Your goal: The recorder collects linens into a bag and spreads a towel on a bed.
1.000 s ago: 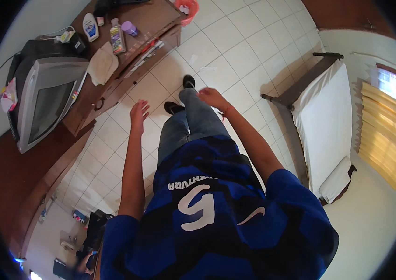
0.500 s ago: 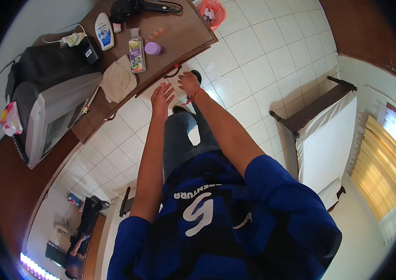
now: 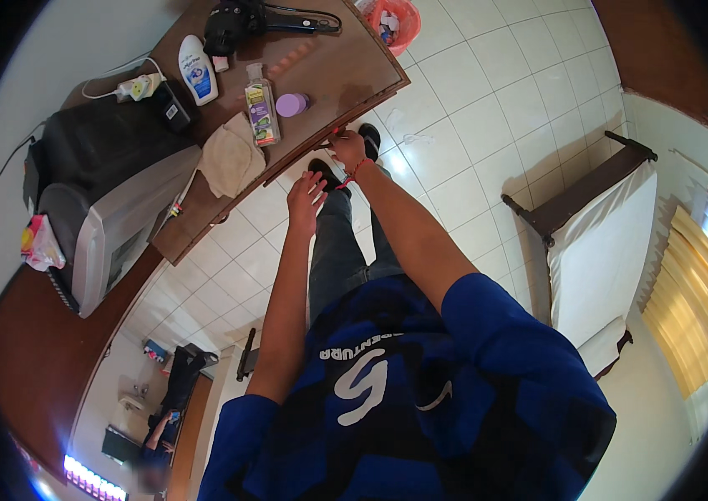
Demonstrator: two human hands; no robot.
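Observation:
A brown wooden desk (image 3: 329,63) with a drawer front along its edge stands ahead of me. My right hand (image 3: 347,149), with a red band at the wrist, is at this edge, its fingers curled round the drawer handle (image 3: 322,146), which they partly cover. Held lower and to the left, my left hand (image 3: 305,202) has its fingers spread and nothing in them. On the desktop, close to that edge, are a clear bottle with a colourful label (image 3: 262,113), a purple-lidded jar (image 3: 291,105) and a folded beige cloth (image 3: 231,159).
A white lotion bottle (image 3: 197,71) and a black hair dryer (image 3: 241,27) lie farther back. To the left is an old grey television (image 3: 133,217). A red bin (image 3: 400,25) stands beyond the desk, a white-covered bed (image 3: 600,259) at the right. Another person appears at lower left.
My right hand has moved onto the drawer handle and its fingers have curled. My left hand has dropped lower, away from the desk edge. The whole view has shifted slightly.

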